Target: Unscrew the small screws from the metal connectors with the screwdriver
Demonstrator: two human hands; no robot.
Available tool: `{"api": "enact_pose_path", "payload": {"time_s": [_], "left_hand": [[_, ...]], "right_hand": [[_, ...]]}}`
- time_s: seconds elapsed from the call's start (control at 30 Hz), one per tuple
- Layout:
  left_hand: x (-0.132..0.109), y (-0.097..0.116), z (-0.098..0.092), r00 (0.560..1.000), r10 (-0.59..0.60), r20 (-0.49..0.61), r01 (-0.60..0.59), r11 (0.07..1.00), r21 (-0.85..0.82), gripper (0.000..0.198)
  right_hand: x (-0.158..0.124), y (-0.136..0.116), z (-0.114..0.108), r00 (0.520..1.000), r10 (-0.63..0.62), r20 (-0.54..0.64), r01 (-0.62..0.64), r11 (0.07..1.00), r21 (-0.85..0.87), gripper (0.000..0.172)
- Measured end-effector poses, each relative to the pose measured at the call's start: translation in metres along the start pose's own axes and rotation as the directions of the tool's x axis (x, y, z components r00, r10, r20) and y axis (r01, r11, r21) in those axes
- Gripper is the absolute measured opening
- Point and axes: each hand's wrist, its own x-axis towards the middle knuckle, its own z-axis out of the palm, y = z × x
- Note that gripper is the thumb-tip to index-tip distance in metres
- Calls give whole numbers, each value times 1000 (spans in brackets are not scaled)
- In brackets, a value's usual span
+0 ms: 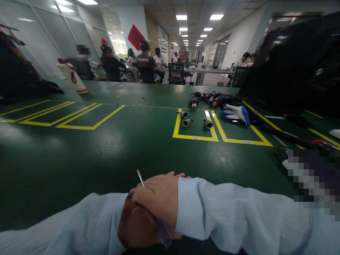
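My right hand (159,196) lies across my left hand (138,225), near the table's front edge. A screwdriver (162,230) with a purple, see-through handle is held under my right hand, against the back of my left hand. Its thin metal shaft sticks out past my right thumb and points away from me. The fingers of my left hand are hidden under the right one. Farther off, three grey metal sockets (187,122) lie in a yellow-taped box on the table.
On the green table (119,152), more yellow tape outlines run left and right. Blue-white gloves (236,112) lie beside black corded tools (212,98). A white cylinder with a red cord (73,76) stands far left. A large black object (294,60) rises at right. Several people sit beyond.
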Motion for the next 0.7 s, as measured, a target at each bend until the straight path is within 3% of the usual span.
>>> {"api": "enact_pose_path", "payload": {"time_s": [0.03,0.07,0.1,0.17,0.27,0.33,0.43,0.53,0.7], "left_hand": [[3,-1,-11,973,199,113,-191,979,-73,50],[8,-2,-20,908,360,215,-336,931,-141,57],[12,-3,-28,844,450,293,-415,893,-175,61],[21,-4,-38,789,504,352,-459,864,-206,67],[26,-4,-41,786,497,368,-442,868,-228,67],[25,-4,-40,786,494,372,-433,869,-238,67],[23,-4,-40,786,480,391,-421,877,-231,68],[23,-4,-41,781,467,415,-412,885,-219,67],[24,-6,-43,765,480,429,-429,877,-215,66]], "right_hand": [[-1,12,-18,998,-58,19,58,998,-8,15],[1,25,-37,996,-91,11,91,995,-29,13],[5,40,-56,987,-157,-17,153,979,-132,15],[15,73,-91,965,-90,-245,-9,927,-376,19],[23,129,-132,909,28,-415,-227,869,-439,23],[19,164,-148,868,222,-444,-460,694,-554,27],[7,199,-158,833,324,-448,-544,627,-558,35],[1,208,-157,842,368,-394,-538,625,-565,26],[6,193,-148,873,371,-316,-487,640,-594,11]]}}
